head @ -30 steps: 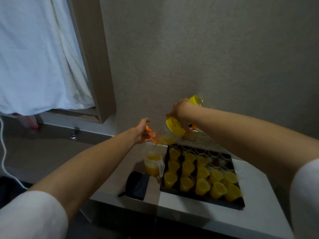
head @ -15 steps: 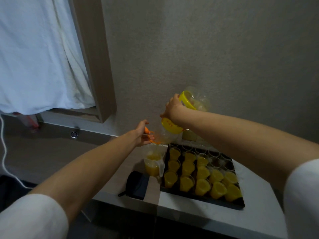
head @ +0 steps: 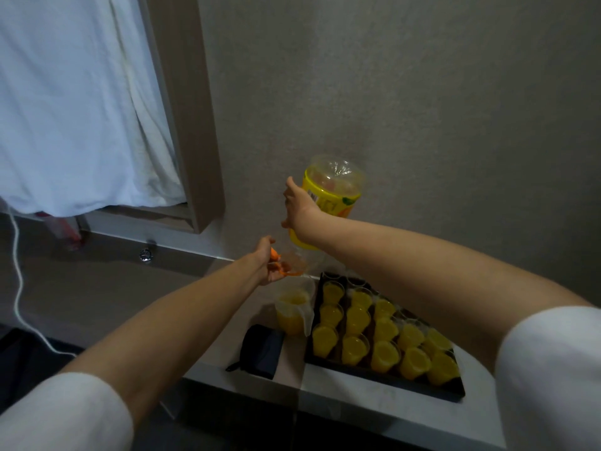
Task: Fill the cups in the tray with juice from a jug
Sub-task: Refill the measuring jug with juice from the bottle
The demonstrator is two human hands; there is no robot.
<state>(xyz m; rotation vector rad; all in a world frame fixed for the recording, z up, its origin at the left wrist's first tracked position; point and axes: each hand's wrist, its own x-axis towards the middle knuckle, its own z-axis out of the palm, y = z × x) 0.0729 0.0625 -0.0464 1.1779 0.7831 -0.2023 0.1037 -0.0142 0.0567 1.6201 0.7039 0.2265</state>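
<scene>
Above the far-left corner of the tray (head: 383,382), the right hand (head: 300,209) wraps its fingers around the body of a yellow-labelled bottle (head: 328,203), which is upended so that its clear base points up and its neck points down toward the jug (head: 292,309). Little liquid shows inside the bottle. Just below and to the left, the left hand (head: 266,265) pinches something orange, seemingly the bottle's neck ring or cap; exactly what it is cannot be made out. The jug stands on the table (head: 367,398), touching or just beside the tray's left edge, partly filled with yellow juice. Clear cups (head: 354,348) stand in rows in the black tray; those near and left hold juice, while the far-right ones are hidden by the right forearm. A dark pouch (head: 260,349) lies near the jug.
</scene>
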